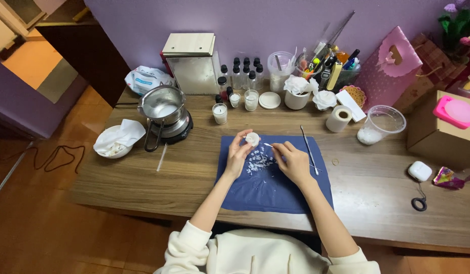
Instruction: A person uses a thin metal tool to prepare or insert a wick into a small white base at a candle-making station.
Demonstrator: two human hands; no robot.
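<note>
Above the blue cloth, the left hand grips a small white candle while the right hand pinches a thin tool against it; white shavings already litter the cloth, so trimming seems partly done.

Even, soft indoor light from above, bright across the desk with short faint shadows beneath objects, a mild sheen on the metal pot, slight wide-angle bending toward the edges, and fine detail softened throughout.
</note>
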